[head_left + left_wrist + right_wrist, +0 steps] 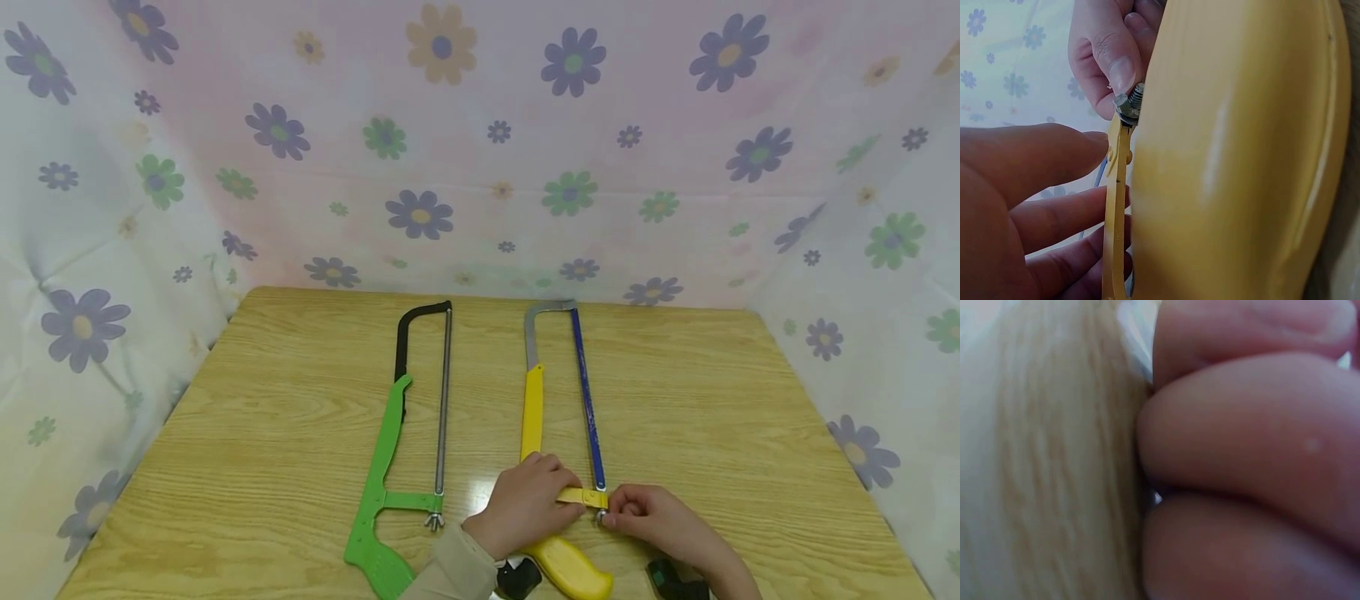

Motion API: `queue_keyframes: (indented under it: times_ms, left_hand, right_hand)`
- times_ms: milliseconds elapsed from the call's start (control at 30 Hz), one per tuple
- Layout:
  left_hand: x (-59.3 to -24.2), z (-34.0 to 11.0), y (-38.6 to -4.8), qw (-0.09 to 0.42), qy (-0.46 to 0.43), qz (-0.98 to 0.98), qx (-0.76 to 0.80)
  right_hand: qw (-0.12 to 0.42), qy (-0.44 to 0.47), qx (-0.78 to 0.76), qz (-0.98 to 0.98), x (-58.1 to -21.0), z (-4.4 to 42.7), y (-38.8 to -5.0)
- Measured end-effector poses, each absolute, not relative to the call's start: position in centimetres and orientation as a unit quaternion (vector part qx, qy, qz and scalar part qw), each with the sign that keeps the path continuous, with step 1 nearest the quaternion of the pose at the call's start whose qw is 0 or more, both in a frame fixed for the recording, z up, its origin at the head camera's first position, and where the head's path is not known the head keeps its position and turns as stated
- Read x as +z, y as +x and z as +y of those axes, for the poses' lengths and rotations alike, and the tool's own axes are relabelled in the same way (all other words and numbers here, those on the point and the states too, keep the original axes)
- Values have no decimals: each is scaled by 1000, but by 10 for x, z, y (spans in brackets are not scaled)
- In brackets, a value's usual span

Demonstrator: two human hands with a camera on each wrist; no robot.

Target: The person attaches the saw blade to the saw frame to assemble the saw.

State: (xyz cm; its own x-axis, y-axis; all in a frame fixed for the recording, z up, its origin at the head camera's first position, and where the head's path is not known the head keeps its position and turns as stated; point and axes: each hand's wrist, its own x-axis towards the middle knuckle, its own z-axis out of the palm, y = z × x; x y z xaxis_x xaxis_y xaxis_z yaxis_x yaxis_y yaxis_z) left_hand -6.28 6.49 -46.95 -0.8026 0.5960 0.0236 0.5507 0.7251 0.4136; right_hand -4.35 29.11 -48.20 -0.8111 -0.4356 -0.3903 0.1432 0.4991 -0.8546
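A yellow hacksaw with a blue blade lies on the table at centre right. My left hand reaches over its frame and holds the yellow crossbar between thumb and fingers, also seen in the left wrist view. At the crossbar's right end, my right hand pinches the wing nut on its threaded bolt. In the right wrist view, curled fingers fill the right side and cover most of the nut. The yellow handle points toward me.
A green hacksaw with a grey blade lies to the left, its own wing nut at the near end. Floral cloth stands around the back and sides of the wooden table.
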Motion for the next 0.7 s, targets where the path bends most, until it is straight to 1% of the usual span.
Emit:
queue_keyframes:
  times_ms: [700]
  left_hand:
    - [-467, 64, -63, 64, 307, 927, 207]
  right_hand:
    - [295, -96, -480, 821, -480, 291, -43]
